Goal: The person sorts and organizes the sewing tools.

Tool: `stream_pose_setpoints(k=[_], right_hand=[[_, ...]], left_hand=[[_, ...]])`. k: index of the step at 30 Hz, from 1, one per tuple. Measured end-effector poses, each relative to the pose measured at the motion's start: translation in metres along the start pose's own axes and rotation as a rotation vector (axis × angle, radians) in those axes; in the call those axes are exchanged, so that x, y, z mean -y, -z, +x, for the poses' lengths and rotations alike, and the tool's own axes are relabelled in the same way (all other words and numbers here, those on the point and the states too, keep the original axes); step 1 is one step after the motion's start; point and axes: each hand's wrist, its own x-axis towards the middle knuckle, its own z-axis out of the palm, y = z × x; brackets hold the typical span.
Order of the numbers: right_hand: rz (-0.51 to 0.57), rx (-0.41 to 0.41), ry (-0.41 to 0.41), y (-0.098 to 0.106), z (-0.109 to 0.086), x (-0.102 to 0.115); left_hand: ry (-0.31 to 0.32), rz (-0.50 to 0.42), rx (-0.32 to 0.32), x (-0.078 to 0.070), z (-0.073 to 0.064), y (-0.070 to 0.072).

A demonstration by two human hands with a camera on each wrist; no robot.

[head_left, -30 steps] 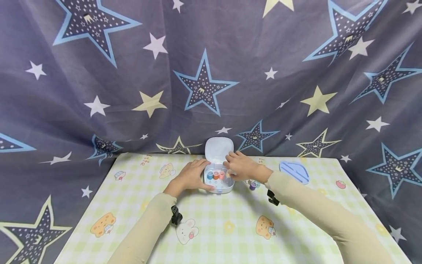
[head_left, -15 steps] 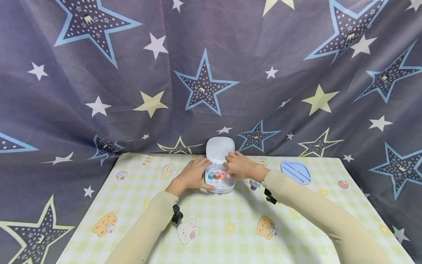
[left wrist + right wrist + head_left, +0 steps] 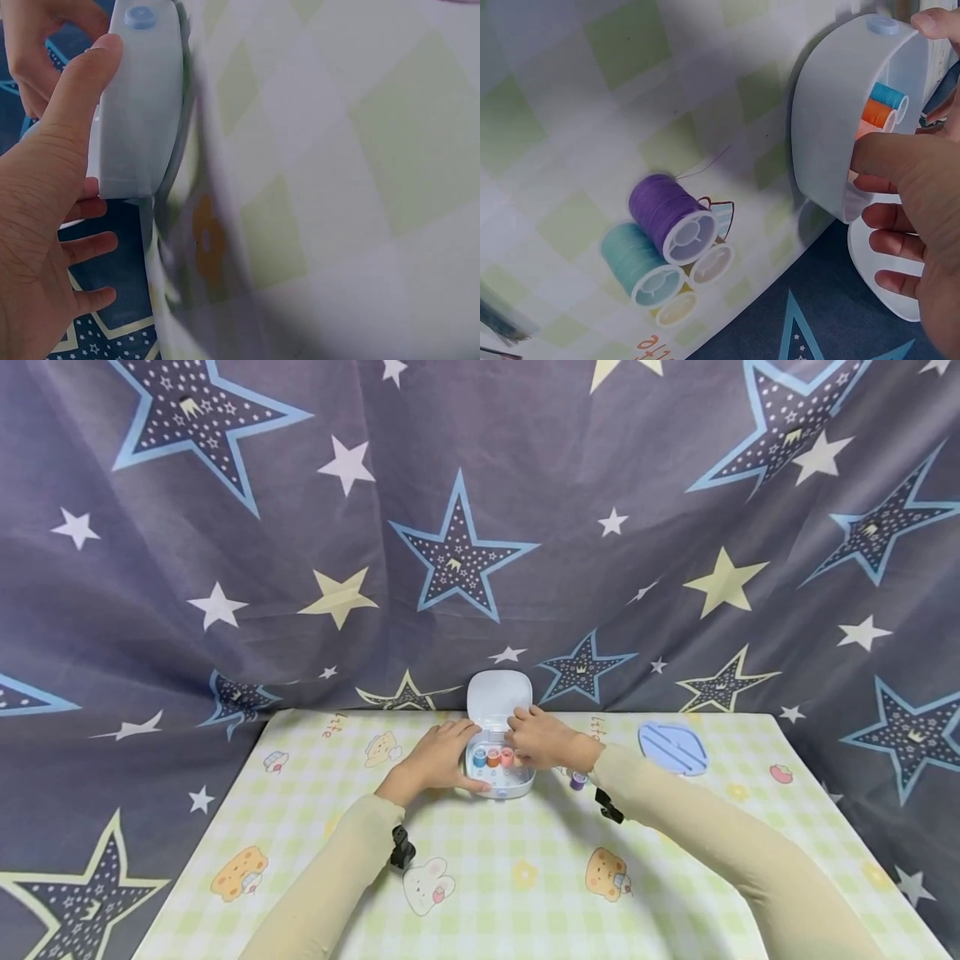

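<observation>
On the left, the bench (image 3: 300, 860), dressed in green-and-white checked cloth, has the word "life" (image 3: 335, 725) printed sideways in red near its far edge. Just right of that, toward the middle of the frame, the left grip (image 3: 435, 758) clasps a white sewing box (image 3: 510, 792), thumb on the front wall, fingers round the side. The box sits at the centre, its lid (image 3: 498, 697) raised. Inside, running rightward, stand a blue thread spool (image 3: 480, 758), an orange thread spool (image 3: 492, 757) and a pink thread spool (image 3: 507, 757). The right grip (image 3: 547, 739) reaches into the box's right side, fingers bent; I cannot tell whether it pinches anything. Beside its wrist lie a purple thread spool (image 3: 664, 214) and a teal one (image 3: 636, 259), touching, with two more partly hidden. Farther right lies a flat blue piece (image 3: 672, 749) with diagonal bars.
</observation>
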Motion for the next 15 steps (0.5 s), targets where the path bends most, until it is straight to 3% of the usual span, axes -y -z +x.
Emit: stream_pose_setpoints(k=[15], right_hand=[[-0.004, -0.021, -0.003, 0.0008, -0.0009, 0.0001]], left_hand=[[-0.016, -0.03, -0.025, 0.0013, -0.0015, -0.0027]])
